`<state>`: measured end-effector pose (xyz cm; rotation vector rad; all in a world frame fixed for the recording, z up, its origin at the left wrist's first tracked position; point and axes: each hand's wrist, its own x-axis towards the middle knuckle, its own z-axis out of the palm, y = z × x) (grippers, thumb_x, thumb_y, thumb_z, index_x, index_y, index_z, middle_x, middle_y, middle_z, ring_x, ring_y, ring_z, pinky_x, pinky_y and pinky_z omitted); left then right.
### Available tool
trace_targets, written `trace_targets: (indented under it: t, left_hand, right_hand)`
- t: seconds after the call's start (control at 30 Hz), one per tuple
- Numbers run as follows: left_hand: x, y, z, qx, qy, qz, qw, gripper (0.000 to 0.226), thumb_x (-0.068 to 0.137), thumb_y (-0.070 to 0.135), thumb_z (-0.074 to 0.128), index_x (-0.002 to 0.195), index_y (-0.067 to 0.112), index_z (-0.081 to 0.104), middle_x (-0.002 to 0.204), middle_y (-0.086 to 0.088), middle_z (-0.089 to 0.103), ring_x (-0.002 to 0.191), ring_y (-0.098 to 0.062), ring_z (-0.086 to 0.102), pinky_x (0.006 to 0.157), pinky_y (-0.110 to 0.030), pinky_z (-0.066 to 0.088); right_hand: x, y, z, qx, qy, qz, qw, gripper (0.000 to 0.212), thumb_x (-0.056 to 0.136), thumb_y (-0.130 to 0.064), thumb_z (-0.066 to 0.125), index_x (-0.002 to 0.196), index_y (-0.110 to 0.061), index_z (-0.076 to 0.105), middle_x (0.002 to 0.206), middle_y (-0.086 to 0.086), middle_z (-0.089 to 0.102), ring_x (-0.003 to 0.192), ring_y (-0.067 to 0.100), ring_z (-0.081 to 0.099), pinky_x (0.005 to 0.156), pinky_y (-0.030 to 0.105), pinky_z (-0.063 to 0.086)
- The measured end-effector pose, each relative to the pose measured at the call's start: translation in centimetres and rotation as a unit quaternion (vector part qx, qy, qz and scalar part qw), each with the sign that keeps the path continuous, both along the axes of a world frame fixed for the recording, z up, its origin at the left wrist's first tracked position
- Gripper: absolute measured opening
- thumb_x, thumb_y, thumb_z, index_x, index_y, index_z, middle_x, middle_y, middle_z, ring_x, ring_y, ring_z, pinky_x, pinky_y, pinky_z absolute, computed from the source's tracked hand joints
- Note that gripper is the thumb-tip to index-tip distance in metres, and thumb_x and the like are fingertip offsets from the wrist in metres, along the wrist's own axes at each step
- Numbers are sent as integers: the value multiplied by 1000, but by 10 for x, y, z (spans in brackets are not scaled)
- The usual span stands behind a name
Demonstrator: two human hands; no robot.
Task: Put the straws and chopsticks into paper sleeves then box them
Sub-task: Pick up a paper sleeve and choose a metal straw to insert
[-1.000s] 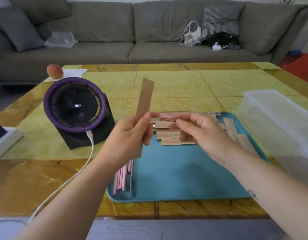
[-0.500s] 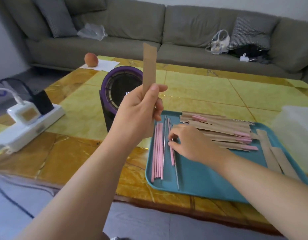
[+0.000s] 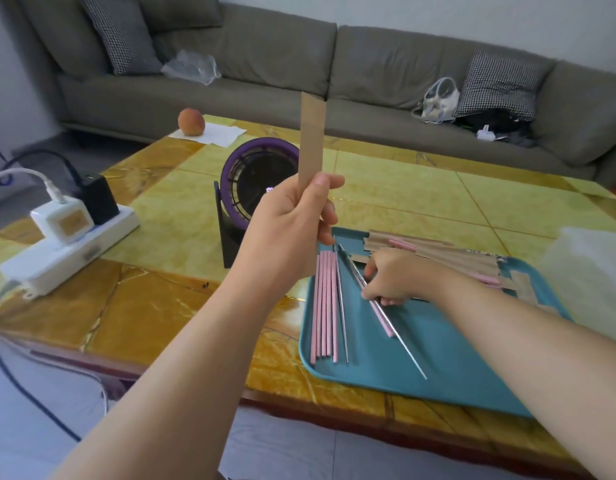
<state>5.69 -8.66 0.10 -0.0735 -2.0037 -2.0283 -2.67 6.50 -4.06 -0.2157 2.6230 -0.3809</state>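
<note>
I see a teal tray (image 3: 438, 362), pink straws (image 3: 323, 306), silver chopsticks (image 3: 342, 313) and a brown paper sleeve (image 3: 311, 140). Purple-rimmed fan (image 3: 251, 157), grey sofa (image 3: 265, 64) with black-white houndstooth cushions (image 3: 500, 84), table (image 3: 161, 306) marbled yellow and amber.

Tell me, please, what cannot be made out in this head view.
Head view:
- lower end of the paper sleeve: hidden inside the left hand.
- what the right hand grips, pink straw or metal stick: hidden by its curled fingers.
- clear box: blurred, cut off by the right edge.

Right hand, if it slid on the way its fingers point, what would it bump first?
The right hand points left, so probably the thin silver stick beside the row of pink straws on the tray.
</note>
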Motion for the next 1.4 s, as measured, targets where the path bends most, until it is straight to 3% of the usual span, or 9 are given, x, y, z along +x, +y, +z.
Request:
trace_targets:
  t: [0.27,0.5,0.63,0.73,0.9,1.0,1.07,1.23,1.4]
  left_hand:
    - [-3,1,-2,-9,5,-6,1000,25,100,30,40,105,20,63,66,6,56,58,-7,52,69,-27,49]
    - [-6,3,-5,-6,8,-13,1000,26,100,29,40,105,19,64,64,8,55,57,-8,51,65,-26,45]
    - [-7,4,-5,-5,4,-15,1000,25,100,30,41,104,20,63,64,8,55,57,-7,52,65,-26,44]
    - [-8,3,-5,-3,7,-13,1000,25,100,30,40,104,20,63,64,8,55,57,-7,51,64,-25,44]
    - [-8,3,-5,-6,-1,-16,1000,26,100,30,41,105,19,63,64,7,54,56,-6,51,65,-27,44]
    - [-7,3,-4,-11,1,-17,1000,26,100,31,41,105,19,63,65,7,55,57,-7,51,65,-26,43]
    - [-7,0,-5,-13,0,-14,1000,26,100,31,41,105,20,64,65,6,55,56,-7,51,64,-24,43]
    - [-7,-2,-6,-29,4,-15,999,24,100,30,40,111,24,59,66,6,55,57,-6,52,64,-24,45]
    - [-7,5,-7,-43,1,-29,999,15,100,31,38,106,37,51,67,6,55,57,-8,52,65,-28,48]
  right_hand:
    - [-4,-18,14,-88,50,-2,995,17,89,-13,45,88,-3,59,70,7,57,55,15,48,47,22,37]
    - [-18,-35,3,34,53,20,998,34,97,-17,43,67,-11,57,56,-3,53,45,8,46,45,20,37]
    - [-26,-40,-2,100,38,17,994,28,99,-21,44,85,-6,62,54,-1,55,40,6,45,47,19,38]
    - [-28,-45,1,73,21,-1,997,25,96,-18,47,76,-5,56,48,1,54,29,7,42,38,17,37]
    - [-23,-53,5,144,18,17,989,28,93,-15,46,68,-6,37,58,6,53,26,10,40,40,18,37]
    - [-20,-53,6,162,-8,29,986,20,96,-20,40,82,-6,41,64,8,52,39,12,44,44,21,38]
    - [-22,-48,9,112,-21,13,993,14,98,-20,33,99,-9,43,66,8,47,44,14,42,43,21,37]
    - [-34,-19,36,-97,19,-47,994,15,93,-17,30,82,-13,39,67,3,39,45,12,38,39,18,32]
    - [-29,17,62,-288,166,-94,938,16,90,-14,36,76,-11,44,68,5,43,51,16,42,50,27,37]
